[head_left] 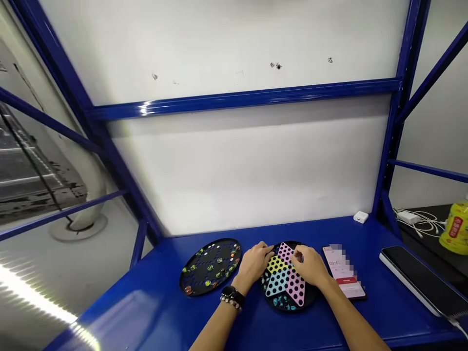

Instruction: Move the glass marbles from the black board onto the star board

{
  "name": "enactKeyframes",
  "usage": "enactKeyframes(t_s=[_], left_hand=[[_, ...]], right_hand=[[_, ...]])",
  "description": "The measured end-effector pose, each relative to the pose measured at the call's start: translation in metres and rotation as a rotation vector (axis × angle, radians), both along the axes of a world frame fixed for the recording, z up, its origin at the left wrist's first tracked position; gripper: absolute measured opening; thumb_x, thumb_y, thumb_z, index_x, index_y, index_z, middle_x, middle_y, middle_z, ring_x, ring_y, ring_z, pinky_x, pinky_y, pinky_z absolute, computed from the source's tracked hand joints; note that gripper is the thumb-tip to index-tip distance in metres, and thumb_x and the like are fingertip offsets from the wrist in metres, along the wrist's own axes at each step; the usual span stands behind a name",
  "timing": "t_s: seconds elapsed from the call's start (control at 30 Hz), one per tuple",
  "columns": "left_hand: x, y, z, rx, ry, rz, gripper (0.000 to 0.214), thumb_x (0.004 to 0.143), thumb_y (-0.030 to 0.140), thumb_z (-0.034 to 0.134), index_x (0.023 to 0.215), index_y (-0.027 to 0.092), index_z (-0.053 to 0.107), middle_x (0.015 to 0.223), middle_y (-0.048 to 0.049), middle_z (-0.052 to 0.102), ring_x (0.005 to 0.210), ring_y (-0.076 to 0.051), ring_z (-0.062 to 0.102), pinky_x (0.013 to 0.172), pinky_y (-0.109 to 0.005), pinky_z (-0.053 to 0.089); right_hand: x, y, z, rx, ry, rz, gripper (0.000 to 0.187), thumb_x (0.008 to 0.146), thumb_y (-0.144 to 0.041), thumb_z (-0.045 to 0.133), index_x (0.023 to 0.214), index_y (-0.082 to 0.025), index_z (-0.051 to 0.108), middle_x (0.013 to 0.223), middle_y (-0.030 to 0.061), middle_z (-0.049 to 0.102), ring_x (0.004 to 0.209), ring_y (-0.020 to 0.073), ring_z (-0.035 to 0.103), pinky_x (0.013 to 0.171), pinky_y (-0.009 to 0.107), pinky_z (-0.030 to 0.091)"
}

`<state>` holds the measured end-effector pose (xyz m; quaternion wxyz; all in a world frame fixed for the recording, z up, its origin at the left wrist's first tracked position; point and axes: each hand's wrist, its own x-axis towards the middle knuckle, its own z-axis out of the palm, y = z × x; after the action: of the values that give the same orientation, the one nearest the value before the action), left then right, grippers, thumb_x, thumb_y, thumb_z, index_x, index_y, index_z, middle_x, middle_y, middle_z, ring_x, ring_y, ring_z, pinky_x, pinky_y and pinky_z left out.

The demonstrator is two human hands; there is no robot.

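Worktop (146, 312), front centre: round board (310, 300) with a star-shaped Chinese checkers board (288, 278) lying on it. Left of these, a second round board (228, 248) holding marbles (210, 267). To the right, a smartphone (343, 275), then a tablet (417, 278) along the right edge. Back edge: plug adapter (360, 217). Beyond the right end: charging cables (417, 219) and a bottle (455, 229).

Left hand (255, 263) and right hand (309, 265) rested on a multicoloured star-shaped board (280, 282), a round black board dotted with glass marbles (210, 268) lay to the left, a pink-screened phone (343, 273) to the right
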<state>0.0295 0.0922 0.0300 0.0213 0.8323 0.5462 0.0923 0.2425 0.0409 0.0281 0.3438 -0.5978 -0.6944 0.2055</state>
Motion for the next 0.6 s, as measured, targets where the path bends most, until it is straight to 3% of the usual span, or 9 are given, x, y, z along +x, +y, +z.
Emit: enactKeyframes(t_s=[0.2,0.43,0.6], left_hand=[[0.002,-0.009,0.004,0.071,0.084,-0.022,0.038,0.100,0.033,0.037,0.129,0.031,0.062,0.122,-0.0094,0.061,0.103,-0.025,0.061,0.085,-0.037,0.047],[0.011,-0.018,0.004,0.015,0.096,-0.031,0.043,0.099,0.039,0.036,0.134,0.027,0.057,0.123,-0.0122,0.063,0.105,-0.028,0.060,0.088,-0.041,0.047],[-0.014,-0.020,-0.003,0.039,-0.069,0.017,0.044,0.099,0.041,0.035,0.137,0.026,0.053,0.131,-0.0093,0.058,0.114,-0.025,0.058,0.098,-0.038,0.045]], right_hand=[[0.000,0.000,-0.001,0.011,-0.008,0.005,0.018,0.086,-0.022,0.052,0.068,-0.020,0.052,0.073,0.0002,0.062,0.067,0.0128,0.053,0.060,0.023,0.030],[0.001,0.001,-0.003,0.015,-0.014,-0.002,0.018,0.086,-0.023,0.053,0.068,-0.020,0.052,0.073,-0.0002,0.063,0.067,0.0128,0.052,0.060,0.024,0.030],[0.002,0.000,-0.002,0.004,0.004,0.005,0.019,0.086,-0.023,0.053,0.067,-0.020,0.052,0.073,-0.0001,0.063,0.067,0.0129,0.053,0.060,0.024,0.031]])
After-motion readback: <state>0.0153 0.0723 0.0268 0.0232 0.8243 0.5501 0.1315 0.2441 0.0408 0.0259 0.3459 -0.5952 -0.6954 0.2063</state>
